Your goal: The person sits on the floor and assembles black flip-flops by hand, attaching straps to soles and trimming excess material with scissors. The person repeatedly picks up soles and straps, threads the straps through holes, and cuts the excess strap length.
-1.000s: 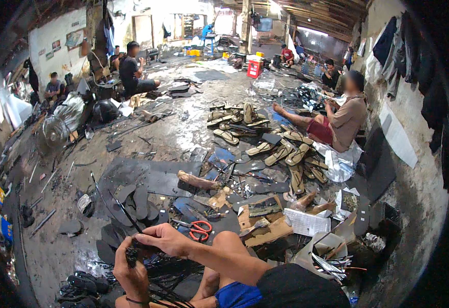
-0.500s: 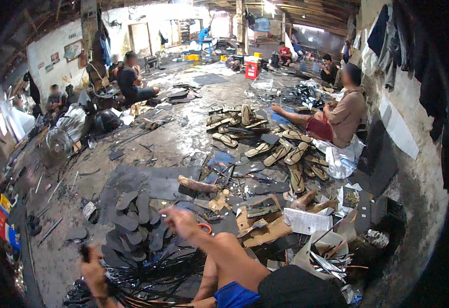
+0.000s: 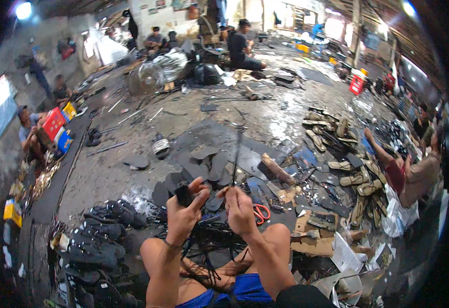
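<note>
My left hand (image 3: 185, 211) is closed around a small black piece (image 3: 184, 195) whose exact kind I cannot make out. Close beside it, my right hand (image 3: 238, 209) pinches a long thin dark strip (image 3: 237, 154) that stands up from the fingers. Just beyond both hands lies a pile of dark foam sandal soles (image 3: 218, 167). Several narrow black straps (image 3: 206, 264) hang and lie between my crossed legs, below the hands. Orange-handled scissors (image 3: 261, 214) rest on the floor right of my right hand.
Dark sandals (image 3: 93, 251) are heaped at my left. Tan sandals (image 3: 360, 179) lie at the right, near a seated person (image 3: 419, 169). A wooden block (image 3: 278, 169), cardboard (image 3: 309, 246) and paper sheets (image 3: 346, 251) lie nearer. Other people sit farther off.
The view has swung left. My right hand has drawn back from over the soles and now holds the thin strip. My left hand, still holding the black piece, has come beside it.
</note>
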A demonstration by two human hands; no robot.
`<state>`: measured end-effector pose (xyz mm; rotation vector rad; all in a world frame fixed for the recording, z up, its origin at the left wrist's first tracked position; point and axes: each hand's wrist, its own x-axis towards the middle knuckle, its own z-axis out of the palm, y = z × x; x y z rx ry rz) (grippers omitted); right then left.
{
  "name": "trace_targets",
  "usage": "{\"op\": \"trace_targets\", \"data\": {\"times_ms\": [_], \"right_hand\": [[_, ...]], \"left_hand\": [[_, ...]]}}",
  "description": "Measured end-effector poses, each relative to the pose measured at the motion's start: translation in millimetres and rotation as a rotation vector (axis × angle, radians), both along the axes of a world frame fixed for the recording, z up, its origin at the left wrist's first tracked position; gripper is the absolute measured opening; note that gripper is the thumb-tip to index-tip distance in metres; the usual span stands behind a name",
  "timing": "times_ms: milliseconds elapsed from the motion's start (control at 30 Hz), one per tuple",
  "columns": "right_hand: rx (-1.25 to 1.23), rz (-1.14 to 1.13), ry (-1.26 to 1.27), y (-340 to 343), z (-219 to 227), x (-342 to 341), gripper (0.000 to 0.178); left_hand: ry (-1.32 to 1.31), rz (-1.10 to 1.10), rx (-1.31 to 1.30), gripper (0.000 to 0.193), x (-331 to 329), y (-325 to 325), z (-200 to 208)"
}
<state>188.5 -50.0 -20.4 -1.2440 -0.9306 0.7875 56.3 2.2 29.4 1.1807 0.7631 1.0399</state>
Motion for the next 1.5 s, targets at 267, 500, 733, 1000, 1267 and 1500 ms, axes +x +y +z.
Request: {"op": "trace_targets", "data": {"times_ms": [267, 500, 733, 1000, 1267, 1500], "right_hand": [[0.128, 0.209, -0.462, -33.9, 9.0, 0.9, 0.031], [-0.186, 0.639, -0.319, -47.3, -17.9, 27.6, 0.036], [-0.218, 0.694, -0.175, -51.3, -15.5, 29.9, 0.036], [0.088, 0.208, 0.102, -35.1, -8.1, -11.5, 0.028], [0.209, 0.092, 0.315, -30.0, -6.9, -31.6, 0.017], [0.101, 0.403, 0.026, -17.9, -20.1, -27.9, 0.024]], "left_hand": [[0.023, -0.031, 0.017, 0.032, -22.9, 16.5, -3.4], [0.034, -0.036, -0.018, 0.035, -31.1, 25.7, -10.1], [-0.119, -0.006, -0.048, 0.034, -25.3, 21.6, -10.2], [0.042, -0.075, 0.118, 0.044, -16.7, -3.5, -6.6], [-0.031, -0.022, 0.176, 0.052, -10.7, -13.6, -3.3], [0.008, 0.074, 0.170, 0.034, -24.9, 7.3, -7.4]]}}
